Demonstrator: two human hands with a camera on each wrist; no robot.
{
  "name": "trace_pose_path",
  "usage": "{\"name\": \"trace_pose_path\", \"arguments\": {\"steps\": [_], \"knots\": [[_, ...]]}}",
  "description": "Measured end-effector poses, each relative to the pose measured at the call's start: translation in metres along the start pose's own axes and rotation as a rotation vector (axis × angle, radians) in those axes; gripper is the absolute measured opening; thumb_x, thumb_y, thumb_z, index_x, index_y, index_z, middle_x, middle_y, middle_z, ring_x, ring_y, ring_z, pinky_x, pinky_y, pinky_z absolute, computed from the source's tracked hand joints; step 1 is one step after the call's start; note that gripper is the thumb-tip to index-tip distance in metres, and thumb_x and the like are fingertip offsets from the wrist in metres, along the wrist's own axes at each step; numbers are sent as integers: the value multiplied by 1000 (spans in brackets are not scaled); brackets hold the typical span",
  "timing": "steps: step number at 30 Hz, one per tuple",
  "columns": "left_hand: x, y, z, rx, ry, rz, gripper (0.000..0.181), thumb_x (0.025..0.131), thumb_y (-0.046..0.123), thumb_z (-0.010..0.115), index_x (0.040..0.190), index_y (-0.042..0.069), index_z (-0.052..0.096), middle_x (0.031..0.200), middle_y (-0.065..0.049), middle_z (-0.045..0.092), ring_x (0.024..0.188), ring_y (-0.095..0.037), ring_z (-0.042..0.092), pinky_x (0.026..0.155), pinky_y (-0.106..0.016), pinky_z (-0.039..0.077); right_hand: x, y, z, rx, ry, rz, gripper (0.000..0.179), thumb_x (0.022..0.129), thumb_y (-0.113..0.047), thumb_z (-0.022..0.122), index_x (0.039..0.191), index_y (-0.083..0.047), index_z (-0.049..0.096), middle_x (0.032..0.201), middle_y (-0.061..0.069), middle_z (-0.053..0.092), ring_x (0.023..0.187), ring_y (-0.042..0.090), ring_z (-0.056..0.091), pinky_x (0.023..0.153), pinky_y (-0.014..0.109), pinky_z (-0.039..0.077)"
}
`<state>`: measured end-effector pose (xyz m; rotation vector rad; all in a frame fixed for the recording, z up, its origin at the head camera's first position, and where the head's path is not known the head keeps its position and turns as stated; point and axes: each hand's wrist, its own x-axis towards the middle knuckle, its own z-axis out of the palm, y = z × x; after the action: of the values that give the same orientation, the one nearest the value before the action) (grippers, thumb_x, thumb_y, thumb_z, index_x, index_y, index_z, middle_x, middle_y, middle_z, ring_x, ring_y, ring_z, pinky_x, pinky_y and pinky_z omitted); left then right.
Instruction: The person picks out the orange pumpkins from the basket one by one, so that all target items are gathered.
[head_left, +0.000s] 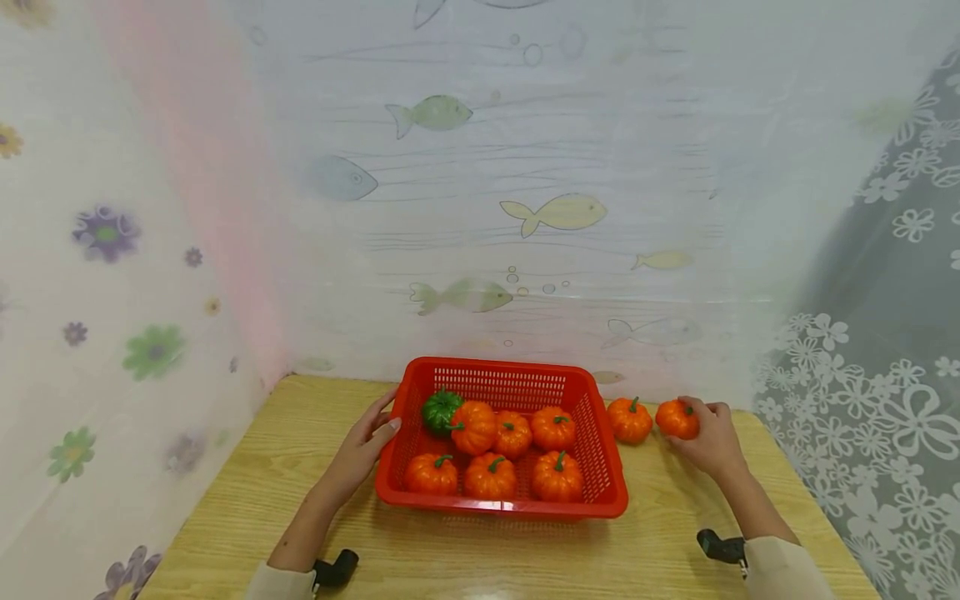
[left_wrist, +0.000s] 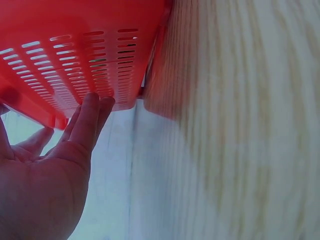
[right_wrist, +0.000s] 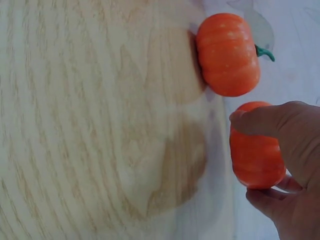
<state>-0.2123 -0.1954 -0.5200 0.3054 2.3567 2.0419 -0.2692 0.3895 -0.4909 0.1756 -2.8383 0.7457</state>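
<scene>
At the table's right side, my right hand [head_left: 714,443] grips a small orange pumpkin [head_left: 675,420] between thumb and fingers. Beside it, just outside the basket, sits another orange pumpkin [head_left: 630,422], its green stem showing in the right wrist view. My left hand [head_left: 358,457] holds the left rim of a red plastic basket [head_left: 501,506], thumb at the rim and fingers against the slotted outer wall, as the left wrist view shows. Inside the basket lie a green pumpkin [head_left: 439,412] at the back left and several orange pumpkins [head_left: 491,477].
The basket stands on a light wood-grain table [head_left: 420,558]. A pale curtain [head_left: 465,242] with printed fish hangs right behind the table's back edge. Flowered curtains [head_left: 150,350] hang at both sides. Black devices [head_left: 722,547] are strapped at both wrists.
</scene>
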Motion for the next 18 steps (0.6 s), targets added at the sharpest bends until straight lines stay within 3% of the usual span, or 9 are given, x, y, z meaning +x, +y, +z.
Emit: {"name": "trace_pose_path", "arguments": {"steps": [18], "knots": [[1,0,-1,-6,-1,-9,59,112,36,55,167,32,33,159,-16,49,140,-40,54,105,-47,56,-1,9,9,-38,-58,18,76,87,-20,87,145,6,47,131,43,34,111,64,51,94,76,47]]}}
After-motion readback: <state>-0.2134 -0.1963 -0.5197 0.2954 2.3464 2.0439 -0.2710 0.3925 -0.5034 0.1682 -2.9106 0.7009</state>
